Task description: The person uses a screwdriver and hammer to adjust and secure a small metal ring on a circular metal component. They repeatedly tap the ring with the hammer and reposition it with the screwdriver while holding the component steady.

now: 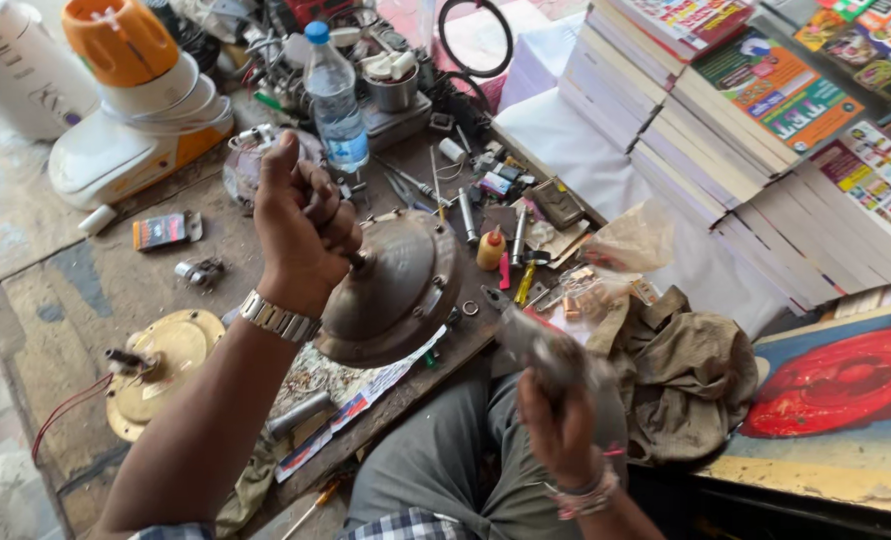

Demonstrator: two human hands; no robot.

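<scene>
motor housing (390,290): round, dusty brown metal, tilted on edge | raised above workbench | shaft gripped from left

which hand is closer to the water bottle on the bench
Left. The left hand is raised just below and left of the water bottle; the right hand is low by the lap, far from it.

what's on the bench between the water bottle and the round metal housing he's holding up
In the head view, between the water bottle and the round metal housing lies a bare patch of bench with pliers-like tools; the left hand, gripping the housing's shaft, overlaps the stretch.
</scene>
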